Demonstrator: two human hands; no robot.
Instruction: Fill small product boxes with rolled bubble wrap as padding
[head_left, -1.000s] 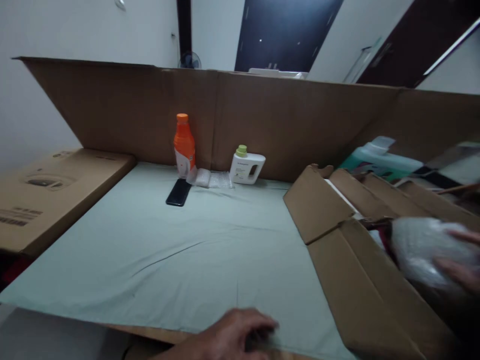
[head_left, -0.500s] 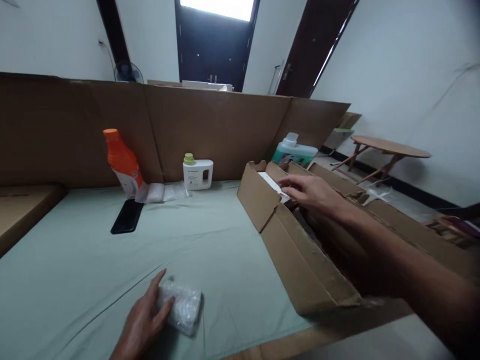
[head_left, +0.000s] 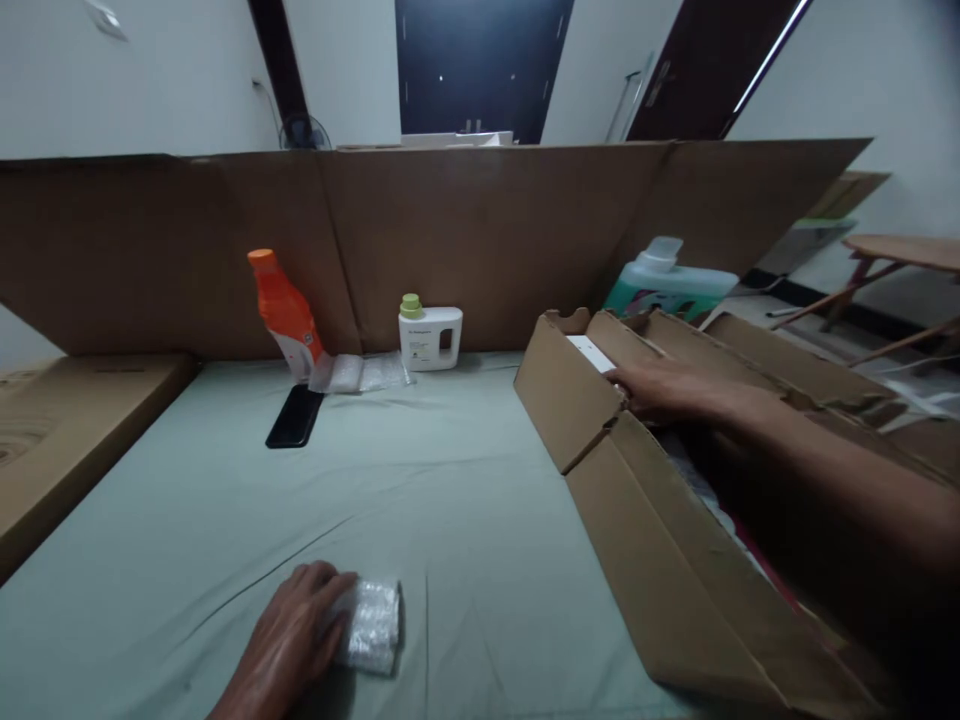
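Bubble-wrapped packet (head_left: 377,625) out, seven o'clock, left hand (head_left: 300,620) curled round it; right hand (head_left: 651,388) (finger spread hidden) in stocked cardboard box (head_left: 660,560), three o'clock.

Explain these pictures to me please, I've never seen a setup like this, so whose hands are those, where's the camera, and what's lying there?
There is no machine here: these are one person's bare hands, seen by a camera worn on the head, looking forward and down. The left hand touches a bubble-wrapped packet on a pale green cloth. The right hand reaches into an open cardboard box, beside a white item; whether it grips anything is hidden. Farther back on the cloth are an orange bottle, a black phone, clear bubble wrap and a white jug with a green cap.
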